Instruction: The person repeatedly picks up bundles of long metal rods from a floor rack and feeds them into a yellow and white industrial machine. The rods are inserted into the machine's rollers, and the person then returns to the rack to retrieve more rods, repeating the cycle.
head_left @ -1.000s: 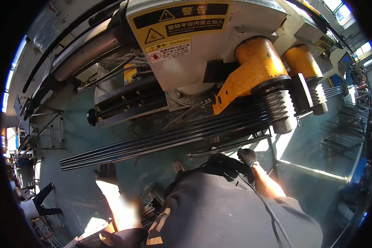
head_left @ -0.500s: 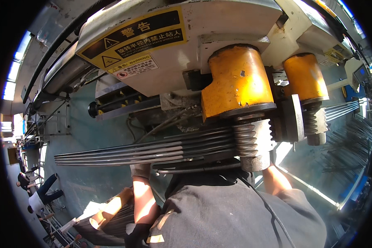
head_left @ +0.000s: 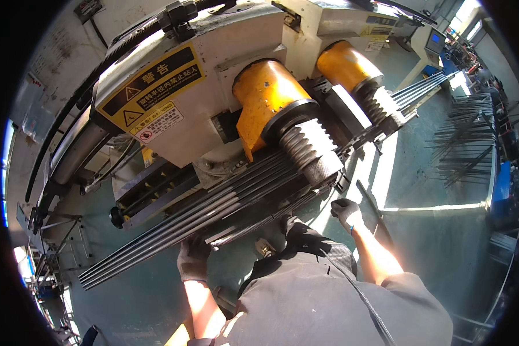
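My left hand (head_left: 192, 262), in a grey glove, is raised against the near edge of a row of several dark metal rods (head_left: 173, 222). Its fingertips lie in shadow beside the rods, so their grip is unclear. My right hand (head_left: 346, 212), gloved too, is curled closed in front of the machine, apart from the rods; its palm side is hidden. The rods run slantwise under a yellow cylindrical head (head_left: 274, 98) with a grooved metal roller (head_left: 310, 151). A spring-like ribbed conduit (head_left: 265, 219) lies along the machine's near side, between my hands.
A second yellow head (head_left: 349, 63) stands farther right, with rods (head_left: 418, 89) beyond it. The pale machine housing (head_left: 213, 46) carries a warning label (head_left: 150, 86). A pile of thin rods (head_left: 464, 138) lies at right. A dark cable (head_left: 357, 288) hangs over my clothing.
The view has turned and shifted, so the machine and rods now slant up to the right. My right hand, hidden behind the roller before, now shows clear of it. More of my left hand shows.
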`<state>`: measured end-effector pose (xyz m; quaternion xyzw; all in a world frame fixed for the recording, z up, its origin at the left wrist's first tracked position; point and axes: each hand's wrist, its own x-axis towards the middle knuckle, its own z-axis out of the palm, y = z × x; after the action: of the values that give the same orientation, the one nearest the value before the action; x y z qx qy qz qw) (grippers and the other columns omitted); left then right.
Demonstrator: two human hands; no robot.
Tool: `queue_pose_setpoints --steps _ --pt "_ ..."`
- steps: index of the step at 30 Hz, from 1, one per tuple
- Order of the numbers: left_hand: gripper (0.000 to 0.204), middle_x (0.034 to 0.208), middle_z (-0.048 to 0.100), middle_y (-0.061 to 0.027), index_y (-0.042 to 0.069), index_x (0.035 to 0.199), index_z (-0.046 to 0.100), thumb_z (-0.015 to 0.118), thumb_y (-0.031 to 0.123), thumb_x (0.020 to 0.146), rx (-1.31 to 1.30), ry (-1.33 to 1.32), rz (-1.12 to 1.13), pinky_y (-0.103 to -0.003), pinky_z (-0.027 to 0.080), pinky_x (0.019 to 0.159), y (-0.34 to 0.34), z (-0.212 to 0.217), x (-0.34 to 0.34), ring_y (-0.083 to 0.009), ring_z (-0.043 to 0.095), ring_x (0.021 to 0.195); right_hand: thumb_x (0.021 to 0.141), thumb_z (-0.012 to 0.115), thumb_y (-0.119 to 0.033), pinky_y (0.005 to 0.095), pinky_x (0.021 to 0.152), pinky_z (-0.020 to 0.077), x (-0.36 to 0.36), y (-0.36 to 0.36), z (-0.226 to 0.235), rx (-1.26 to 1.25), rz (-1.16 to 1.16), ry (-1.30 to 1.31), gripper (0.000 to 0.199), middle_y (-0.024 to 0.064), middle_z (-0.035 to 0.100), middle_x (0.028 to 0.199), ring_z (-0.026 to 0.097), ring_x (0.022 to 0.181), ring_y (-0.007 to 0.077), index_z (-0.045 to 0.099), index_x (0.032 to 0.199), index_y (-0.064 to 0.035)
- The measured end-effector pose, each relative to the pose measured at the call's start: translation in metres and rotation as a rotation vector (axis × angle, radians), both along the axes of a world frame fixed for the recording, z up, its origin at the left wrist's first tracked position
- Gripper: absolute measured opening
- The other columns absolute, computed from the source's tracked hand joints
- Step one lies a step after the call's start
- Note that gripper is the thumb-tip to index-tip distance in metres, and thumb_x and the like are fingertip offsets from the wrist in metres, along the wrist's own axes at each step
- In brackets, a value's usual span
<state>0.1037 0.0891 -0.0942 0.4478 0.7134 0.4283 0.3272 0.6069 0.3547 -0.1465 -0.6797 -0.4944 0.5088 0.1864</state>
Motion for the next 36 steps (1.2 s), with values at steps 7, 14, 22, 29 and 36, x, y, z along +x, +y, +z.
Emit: queue_pose_setpoints --steps 7,14,22,29,36 --pt "0.035 0.145 0.066 -0.0097 0.01 0.133 0.065 0.049 0.035 0.114 0.496 -1.365 0.061 -0.044 0.047 0.113 -0.066 -0.054 -0.049 -0.0261 0.058 0.133 0.111 0.071 -0.028 0.0348 0.084 0.0572 -0.034 0.037 0.064 0.48 -0.212 0.243 0.038 0.0092 0.078 0.107 0.072 0.094 0.0177 0.074 0.134 0.0025" --pt "0.044 0.147 0.069 -0.0179 0.008 0.141 0.071 0.055 0.034 0.109 0.74 -1.312 0.389 -0.058 0.048 0.121 -0.042 0.054 -0.034 -0.0357 0.064 0.135 0.114 0.068 -0.029 0.0299 0.093 0.0584 -0.089 0.069 0.191 0.548 -0.51 0.89 0.04 0.0079 0.074 0.128 0.07 0.11 0.0156 0.068 0.142 -0.001" --pt "0.056 0.155 0.065 -0.0222 -0.003 0.151 0.063 0.051 0.011 0.098 0.909 -1.213 0.444 -0.055 0.043 0.13 -0.013 0.16 -0.002 -0.0401 0.062 0.142 0.114 0.064 -0.039 0.0327 0.073 0.0566 -0.1 0.118 0.196 0.161 -0.552 1.131 0.03 0.0013 0.072 0.092 0.068 0.082 0.0153 0.075 0.106 -0.0115" --pt "0.053 0.159 0.059 -0.0278 -0.007 0.156 0.055 0.049 0.027 0.115 1.074 -0.621 0.802 -0.057 0.039 0.131 -0.005 0.307 -0.015 -0.041 0.057 0.147 0.113 0.064 -0.028 0.0329 0.074 0.0576 -0.101 0.126 0.19 0.044 -0.518 1.375 0.023 0.0052 0.068 0.1 0.069 0.089 0.0171 0.07 0.121 -0.0065" --pt "0.061 0.159 0.058 -0.0275 -0.005 0.159 0.049 0.045 0.042 0.12 0.995 -0.153 0.628 -0.052 0.049 0.124 0.063 0.429 0.026 -0.0393 0.062 0.141 0.106 0.068 -0.026 0.0298 0.06 0.0526 -0.103 0.137 0.202 0.397 -0.153 0.975 0.023 0.0059 0.073 0.086 0.069 0.068 0.016 0.075 0.113 -0.0051"
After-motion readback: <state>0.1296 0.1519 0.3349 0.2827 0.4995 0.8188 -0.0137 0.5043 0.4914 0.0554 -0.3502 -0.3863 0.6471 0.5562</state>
